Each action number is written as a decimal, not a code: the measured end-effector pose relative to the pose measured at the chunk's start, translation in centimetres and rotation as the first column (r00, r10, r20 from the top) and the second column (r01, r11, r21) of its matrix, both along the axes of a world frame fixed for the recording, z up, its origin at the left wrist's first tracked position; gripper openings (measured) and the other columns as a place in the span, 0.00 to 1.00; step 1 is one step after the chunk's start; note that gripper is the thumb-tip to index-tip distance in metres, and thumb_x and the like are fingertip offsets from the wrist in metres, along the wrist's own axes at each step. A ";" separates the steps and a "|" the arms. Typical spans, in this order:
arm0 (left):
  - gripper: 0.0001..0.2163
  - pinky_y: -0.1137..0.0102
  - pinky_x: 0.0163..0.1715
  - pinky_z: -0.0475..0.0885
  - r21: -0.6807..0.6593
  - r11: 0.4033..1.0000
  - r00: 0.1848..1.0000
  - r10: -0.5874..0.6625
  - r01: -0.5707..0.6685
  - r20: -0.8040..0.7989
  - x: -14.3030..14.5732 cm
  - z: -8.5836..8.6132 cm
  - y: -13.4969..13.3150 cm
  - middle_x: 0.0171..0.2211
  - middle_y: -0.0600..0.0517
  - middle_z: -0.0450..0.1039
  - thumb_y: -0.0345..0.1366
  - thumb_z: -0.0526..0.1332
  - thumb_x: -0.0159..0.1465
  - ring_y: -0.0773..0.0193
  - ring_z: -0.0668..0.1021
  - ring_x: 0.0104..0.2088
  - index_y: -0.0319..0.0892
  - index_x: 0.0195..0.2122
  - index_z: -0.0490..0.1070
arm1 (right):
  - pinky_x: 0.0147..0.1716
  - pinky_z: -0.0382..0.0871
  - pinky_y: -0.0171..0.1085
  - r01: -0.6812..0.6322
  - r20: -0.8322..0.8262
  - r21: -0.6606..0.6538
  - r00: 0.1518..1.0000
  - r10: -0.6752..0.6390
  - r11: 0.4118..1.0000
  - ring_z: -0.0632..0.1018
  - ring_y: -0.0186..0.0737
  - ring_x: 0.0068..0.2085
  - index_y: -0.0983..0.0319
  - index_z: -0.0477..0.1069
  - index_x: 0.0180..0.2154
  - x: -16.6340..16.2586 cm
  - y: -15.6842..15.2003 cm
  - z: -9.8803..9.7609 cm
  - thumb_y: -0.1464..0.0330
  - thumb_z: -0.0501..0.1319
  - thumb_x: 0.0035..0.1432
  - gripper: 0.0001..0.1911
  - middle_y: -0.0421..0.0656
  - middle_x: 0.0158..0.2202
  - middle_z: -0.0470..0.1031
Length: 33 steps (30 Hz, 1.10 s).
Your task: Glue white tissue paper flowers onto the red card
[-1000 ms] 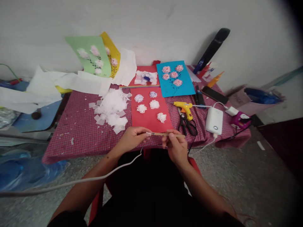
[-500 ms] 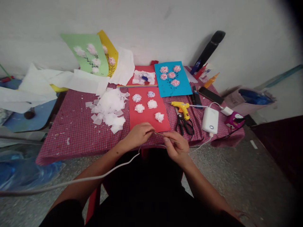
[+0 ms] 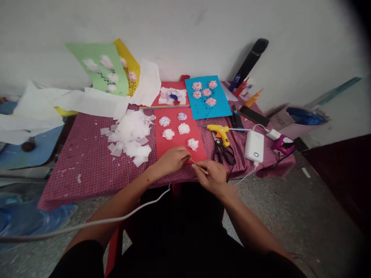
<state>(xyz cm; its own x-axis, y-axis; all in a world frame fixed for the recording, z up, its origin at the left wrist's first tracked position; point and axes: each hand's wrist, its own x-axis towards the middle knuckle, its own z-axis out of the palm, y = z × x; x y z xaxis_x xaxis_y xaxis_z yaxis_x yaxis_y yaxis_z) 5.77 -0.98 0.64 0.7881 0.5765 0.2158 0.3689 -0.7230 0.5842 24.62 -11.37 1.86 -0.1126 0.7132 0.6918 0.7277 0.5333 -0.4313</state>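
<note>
Stick (image 3: 199,166), thin, wood, lies across btwn both hands, angled from approx 10 to 4 o'clock, its far tip just over bottom edge of red card (image 3: 176,135). R hand (image 3: 211,177) has thumb + fingers clamped on near end of stick. L hand (image 3: 171,160) sits at 9 o'clock from R hand, fingers together right at far tip; can't tell if clamped on it or only touching. Both wrists low over front edge of worktop (image 3: 81,166), forearms angled in from 7 and 5 o'clock, white cable (image 3: 116,218) lying over L forearm.

Only clear container: cardboard box (image 3: 279,119) past worktop at approx 2 o'clock, w/ blue plastic (image 3: 304,116) inside, rim tilted. Loose blue bag (image 3: 34,214) on floor at 8 o'clock.

On worktop, red card has 5 white tissue flowers (image 3: 184,128) at 12 o'clock from hands. White tissue pile (image 3: 131,133) just beside it at 11. Blue card (image 3: 207,96) w/ pink flowers further back, near wall. Glue gun (image 3: 220,131) + scissors (image 3: 222,152) at 1 o'clock, just right of red card. Power bank (image 3: 254,146) further right, at 2.
</note>
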 end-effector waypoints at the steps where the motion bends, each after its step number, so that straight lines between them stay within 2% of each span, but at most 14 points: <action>1: 0.09 0.65 0.44 0.73 -0.013 1.000 1.000 0.011 -0.011 0.006 0.1 -0.1 0.0 0.40 0.46 0.78 0.31 0.56 0.73 0.59 0.78 0.41 0.39 0.41 0.77 | 0.27 0.69 0.33 0.026 -0.005 0.008 1.000 -0.026 1.000 0.77 0.33 0.24 0.60 0.75 0.36 -0.1 0.1 -0.1 0.68 0.66 0.66 0.05 0.39 0.25 0.79; 6: 0.09 0.64 0.44 0.74 -0.020 0.999 1.000 0.028 -0.028 -0.001 0.2 -0.2 0.0 0.39 0.47 0.78 0.31 0.56 0.72 0.60 0.78 0.41 0.40 0.41 0.77 | 0.28 0.72 0.33 0.127 -0.099 -0.030 0.987 -0.130 0.991 0.79 0.35 0.25 0.60 0.76 0.36 -0.6 0.6 -0.4 0.69 0.64 0.66 0.04 0.40 0.26 0.80; 8: 0.09 0.64 0.45 0.74 0.002 1.000 1.000 0.022 -0.022 -0.014 0.1 -0.1 -0.1 0.40 0.46 0.77 0.31 0.56 0.73 0.59 0.78 0.42 0.39 0.42 0.76 | 0.30 0.74 0.34 0.087 -0.181 -0.077 0.978 -0.100 0.993 0.81 0.36 0.28 0.59 0.77 0.40 -0.7 0.5 -0.2 0.69 0.63 0.66 0.03 0.41 0.30 0.82; 12: 0.10 0.64 0.44 0.74 0.025 1.000 0.999 0.020 -0.018 -0.043 -0.4 0.1 -0.3 0.40 0.46 0.77 0.33 0.54 0.74 0.59 0.77 0.41 0.39 0.43 0.76 | 0.33 0.76 0.35 -0.092 -0.257 -0.144 0.965 0.052 0.985 0.82 0.37 0.31 0.58 0.76 0.44 -0.6 -0.1 0.3 0.70 0.63 0.66 0.05 0.40 0.33 0.82; 14: 0.11 0.64 0.44 0.73 0.022 1.000 0.999 0.014 -0.013 -0.044 -0.5 0.0 -0.2 0.41 0.46 0.77 0.34 0.53 0.75 0.59 0.77 0.42 0.40 0.44 0.76 | 0.33 0.76 0.35 -0.131 -0.225 -0.129 0.969 0.100 0.983 0.82 0.37 0.32 0.58 0.75 0.46 -0.6 -0.3 0.2 0.72 0.63 0.65 0.08 0.41 0.34 0.82; 17: 0.12 0.64 0.46 0.73 0.016 1.000 1.000 0.001 -0.001 -0.020 -0.3 -0.2 0.2 0.42 0.45 0.77 0.35 0.52 0.75 0.59 0.77 0.43 0.40 0.45 0.76 | 0.33 0.76 0.35 -0.126 -0.123 -0.036 0.985 0.120 0.991 0.82 0.37 0.31 0.58 0.74 0.47 -0.7 -0.2 -0.7 0.75 0.63 0.64 0.11 0.43 0.35 0.83; 22: 0.12 0.64 0.46 0.73 0.015 1.000 1.000 -0.020 0.020 -0.018 0.4 -0.3 0.9 0.40 0.45 0.77 0.34 0.52 0.75 0.58 0.77 0.42 0.40 0.43 0.76 | 0.30 0.72 0.37 -0.031 -0.025 0.107 0.999 0.034 0.994 0.78 0.38 0.27 0.58 0.73 0.46 -1.4 0.7 -2.3 0.76 0.65 0.61 0.12 0.42 0.30 0.80; 25: 0.12 0.64 0.45 0.73 0.017 1.000 0.999 -0.021 0.022 -0.025 0.5 -0.2 0.8 0.39 0.46 0.77 0.33 0.52 0.74 0.59 0.77 0.41 0.40 0.43 0.76 | 0.28 0.71 0.37 0.036 -0.036 0.116 0.999 -0.032 0.993 0.77 0.38 0.26 0.59 0.72 0.44 -1.8 1.0 -2.3 0.75 0.65 0.61 0.10 0.41 0.28 0.78; 27: 0.11 0.65 0.44 0.72 0.021 1.000 1.000 -0.008 0.009 -0.012 0.4 -0.2 0.7 0.40 0.45 0.77 0.33 0.53 0.74 0.59 0.77 0.41 0.39 0.44 0.76 | 0.28 0.71 0.37 0.037 -0.028 0.112 0.999 -0.034 0.993 0.76 0.38 0.26 0.59 0.72 0.46 -1.9 1.0 -2.1 0.75 0.63 0.62 0.11 0.41 0.28 0.78; 33: 0.12 0.66 0.40 0.70 0.013 1.000 1.000 0.015 -0.016 0.013 0.2 -0.6 1.3 0.37 0.47 0.75 0.34 0.52 0.75 0.60 0.75 0.38 0.40 0.42 0.75 | 0.31 0.74 0.38 -0.111 0.020 0.020 0.994 0.111 0.994 0.78 0.38 0.30 0.58 0.71 0.55 -1.8 0.7 -2.4 0.75 0.61 0.64 0.19 0.43 0.34 0.80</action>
